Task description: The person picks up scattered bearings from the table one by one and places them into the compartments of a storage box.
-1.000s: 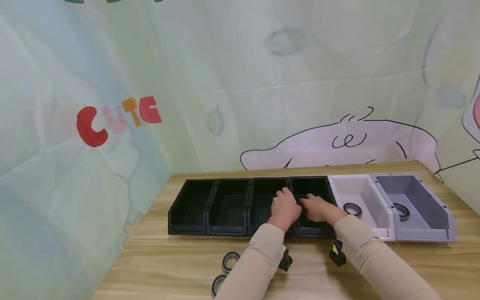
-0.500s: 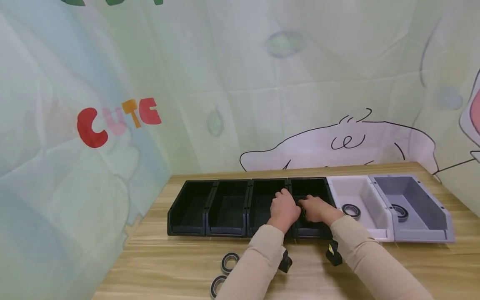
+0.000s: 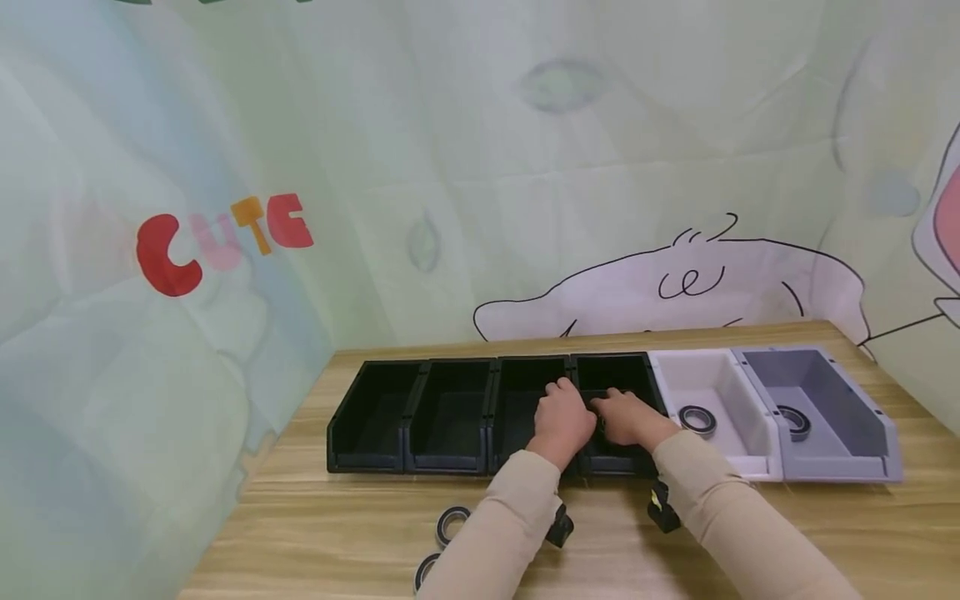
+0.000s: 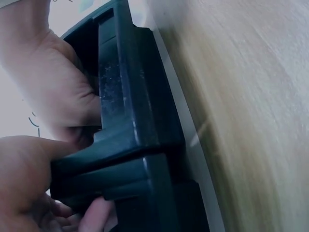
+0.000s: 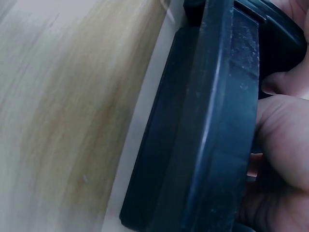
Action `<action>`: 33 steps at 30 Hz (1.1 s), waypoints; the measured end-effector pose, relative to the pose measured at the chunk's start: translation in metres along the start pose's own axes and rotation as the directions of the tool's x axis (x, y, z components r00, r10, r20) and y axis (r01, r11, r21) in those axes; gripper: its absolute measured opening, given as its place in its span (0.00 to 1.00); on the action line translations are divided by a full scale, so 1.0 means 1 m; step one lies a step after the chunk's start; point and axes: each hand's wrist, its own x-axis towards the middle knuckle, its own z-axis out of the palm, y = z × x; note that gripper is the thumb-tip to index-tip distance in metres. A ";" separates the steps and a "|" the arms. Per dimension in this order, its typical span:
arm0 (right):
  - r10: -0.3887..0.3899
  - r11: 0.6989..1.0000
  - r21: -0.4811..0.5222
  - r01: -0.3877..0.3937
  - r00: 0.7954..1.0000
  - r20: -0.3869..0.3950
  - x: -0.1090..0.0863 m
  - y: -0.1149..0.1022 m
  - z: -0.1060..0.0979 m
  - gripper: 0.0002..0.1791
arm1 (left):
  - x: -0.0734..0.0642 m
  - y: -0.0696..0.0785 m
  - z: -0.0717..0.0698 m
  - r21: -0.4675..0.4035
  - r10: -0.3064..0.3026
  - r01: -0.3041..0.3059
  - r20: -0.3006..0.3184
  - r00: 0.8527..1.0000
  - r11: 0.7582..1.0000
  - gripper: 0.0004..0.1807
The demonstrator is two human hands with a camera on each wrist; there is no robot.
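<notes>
Several black bins (image 3: 446,421) stand side by side in a row. My left hand (image 3: 562,421) straddles the shared wall (image 4: 96,169) between the third and fourth black bins, thumb on one side and curled fingers on the other, gripping it. My right hand (image 3: 626,417) reaches down into the fourth black bin (image 3: 615,464), with its fingers bent. A small dark curved edge shows by its fingertips, too unclear to name. The right wrist view shows this hand (image 5: 285,145) behind the bin's front wall (image 5: 217,121), close to the left thumb (image 5: 276,83).
A white bin (image 3: 731,408) and a grey bin (image 3: 832,417) continue the row at right. One bearing (image 3: 697,420) lies in the white bin, another bearing (image 3: 795,423) in the grey. Two bearings (image 3: 442,533) lie on the wooden table (image 3: 315,533), partly behind the left sleeve.
The whole head view has shifted slightly left. Both hands keep their places at the third and fourth black bins, and the bearings in view lie as before.
</notes>
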 end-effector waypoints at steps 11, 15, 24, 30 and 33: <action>0.023 1.000 0.001 -0.023 1.000 0.018 0.004 -0.003 0.001 0.24 | 0.000 -0.016 -0.004 -0.175 0.038 -0.029 0.047 0.998 0.984 0.34; 0.029 1.000 0.008 -0.029 0.999 0.033 0.004 -0.001 -0.002 0.26 | -0.002 -0.017 -0.007 -0.210 0.063 -0.048 0.066 0.996 0.977 0.36; 0.011 0.999 -0.038 -0.011 1.000 -0.012 -0.008 -0.007 -0.009 0.25 | -0.024 -0.031 -0.029 -0.162 0.210 -0.203 0.027 0.977 0.966 0.41; -0.048 0.998 0.038 0.053 0.992 -0.114 -0.018 -0.017 -0.025 0.22 | -0.053 -0.060 -0.052 -0.175 0.297 -0.297 -0.026 0.955 0.939 0.38; -0.043 0.994 0.097 0.054 0.993 -0.109 -0.020 -0.016 -0.031 0.19 | -0.071 -0.072 -0.056 -0.195 0.345 -0.345 -0.034 0.938 0.918 0.37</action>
